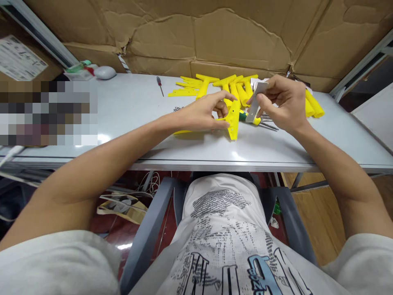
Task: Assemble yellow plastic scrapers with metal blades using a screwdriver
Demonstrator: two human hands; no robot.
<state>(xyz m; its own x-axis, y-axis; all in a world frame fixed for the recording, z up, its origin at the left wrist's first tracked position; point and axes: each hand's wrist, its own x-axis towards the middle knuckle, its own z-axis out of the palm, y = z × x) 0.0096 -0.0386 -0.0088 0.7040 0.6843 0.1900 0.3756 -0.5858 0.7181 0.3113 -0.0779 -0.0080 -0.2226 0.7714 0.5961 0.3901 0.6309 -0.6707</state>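
My left hand [208,111] grips a yellow T-shaped plastic handle [233,123], its flat crosspiece with small holes facing me above the table. Held between thumb and fingers of my right hand [281,102] is a thin grey metal blade [255,104], tilted and apart from the handle. Below the blade lies a screwdriver with a green and yellow grip [243,116], its shaft pointing right. Behind both hands is a pile of similar yellow handles [227,81] and flat yellow strips [187,84]. A flat yellow piece [182,132] rests beneath my left wrist.
A small screwdriver [159,86] lies at the back of the grey table [141,106]. More yellow handles [313,105] lie to the right. A clear container [79,71] and a rounded white object [105,72] stand back left. Cardboard [224,41] walls the rear.
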